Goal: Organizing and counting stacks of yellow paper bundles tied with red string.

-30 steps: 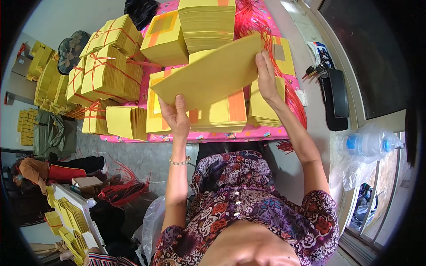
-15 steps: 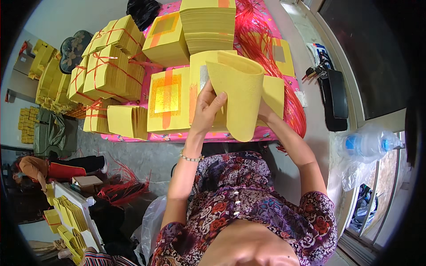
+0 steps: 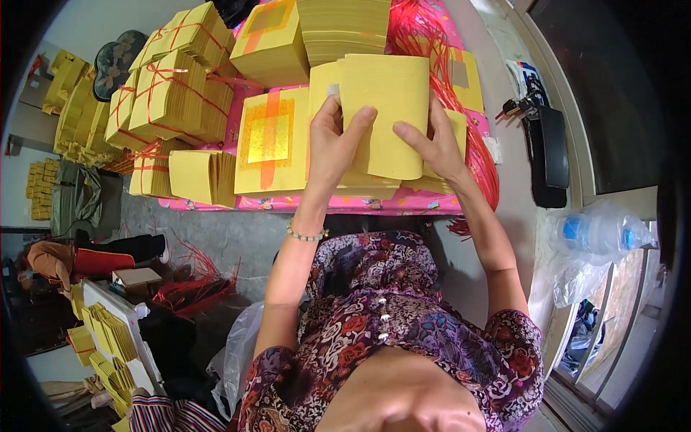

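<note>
In front of me, a folded yellow paper sheaf (image 3: 386,90) is upright above the table. My left hand (image 3: 335,140) grips its left side, thumb on the near face and fingers behind. My right hand (image 3: 434,147) grips its right side the same way, thumb resting on the front. Behind and below it lies a stack of yellow paper (image 3: 324,79), largely covered by the sheaf and my left hand. To its left is another stack with a gold square and an orange band (image 3: 268,140).
A pink patterned cloth (image 3: 353,207) covers the table. Red-tied yellow bundles (image 3: 169,93) pile up on the left, and red plastic strings (image 3: 484,169) hang along the right side. A bagged bottle (image 3: 594,236) is at far right. Another person's striped sleeve (image 3: 169,416) shows at lower left.
The curled sheaf has been folded flatter and raised a little away from me. My right hand, largely hidden behind it before, now shows with its thumb on the front.
</note>
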{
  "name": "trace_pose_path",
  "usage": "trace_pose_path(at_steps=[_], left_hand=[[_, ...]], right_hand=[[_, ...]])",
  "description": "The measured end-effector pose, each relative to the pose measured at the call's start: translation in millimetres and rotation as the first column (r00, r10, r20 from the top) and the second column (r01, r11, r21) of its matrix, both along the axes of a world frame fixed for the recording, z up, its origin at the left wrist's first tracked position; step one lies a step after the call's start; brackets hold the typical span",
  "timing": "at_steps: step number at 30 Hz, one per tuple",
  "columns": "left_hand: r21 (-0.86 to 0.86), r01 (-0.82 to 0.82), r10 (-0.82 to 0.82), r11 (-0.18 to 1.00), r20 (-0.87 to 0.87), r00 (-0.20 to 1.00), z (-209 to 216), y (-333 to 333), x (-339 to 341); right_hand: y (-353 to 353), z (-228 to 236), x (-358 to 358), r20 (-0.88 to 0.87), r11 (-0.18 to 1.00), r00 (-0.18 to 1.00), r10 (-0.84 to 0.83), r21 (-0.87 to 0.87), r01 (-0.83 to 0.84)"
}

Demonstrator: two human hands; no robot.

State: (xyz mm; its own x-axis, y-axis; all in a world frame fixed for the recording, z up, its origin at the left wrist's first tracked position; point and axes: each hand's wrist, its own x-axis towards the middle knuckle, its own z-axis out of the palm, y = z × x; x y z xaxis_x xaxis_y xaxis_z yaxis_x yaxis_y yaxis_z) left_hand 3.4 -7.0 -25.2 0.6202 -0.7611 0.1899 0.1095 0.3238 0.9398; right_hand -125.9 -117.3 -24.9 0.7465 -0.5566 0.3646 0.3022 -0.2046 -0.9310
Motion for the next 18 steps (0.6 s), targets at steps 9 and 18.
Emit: trace_pose_path(at_steps=[9, 18], left_hand=[[0.049, 0.093, -0.091, 0.994, -0.037, 0.995, -8.7, 3.5, 7.0], [0.041, 0.131, -0.131, 0.99, -0.02, 0.991, -4.1, 4.7, 8.0]], right_hand=[[-6.8, -9.3, 0.5, -0.111, 0.984, 0.994, -0.008, 0.177, 0.028], [-8.2, -6.2, -0.6, -0.156, 0.974, 0.986, 0.052, 0.225, -0.015]])
